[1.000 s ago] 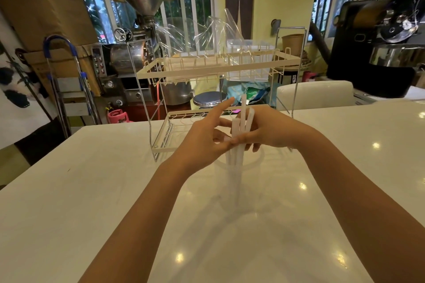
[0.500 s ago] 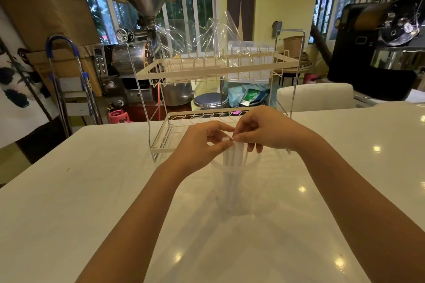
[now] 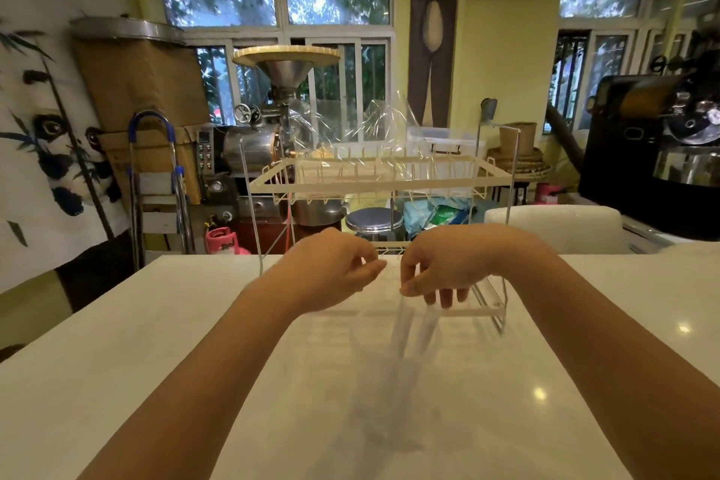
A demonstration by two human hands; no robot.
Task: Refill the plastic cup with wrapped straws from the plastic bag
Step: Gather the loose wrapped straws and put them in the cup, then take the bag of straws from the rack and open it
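The slim white paper-wrapped straws [image 3: 405, 327] are leaning, blurred, inside the clear plastic cup [image 3: 393, 394]; light, bendable, best gripped mid-length. Above the cup, right hand [image 3: 448, 269] fingertips are pinching their tops; left hand [image 3: 335, 269] fingertips are pressed together, empty

White glossy table [image 3: 117, 382], fills lower half of frame.
On it: clear plastic cup [image 3: 393, 394] at centre, blurred, w/ wrapped straws [image 3: 413, 327] standing inside, tilted; 2-tier wire rack [image 3: 389, 183] at far edge, centre-right, just behind cup. Rack's upper tier sits mid-frame w/ clear plastic bag [image 3: 362, 129] on it. Ceiling-light glints on tabletop, lower right.
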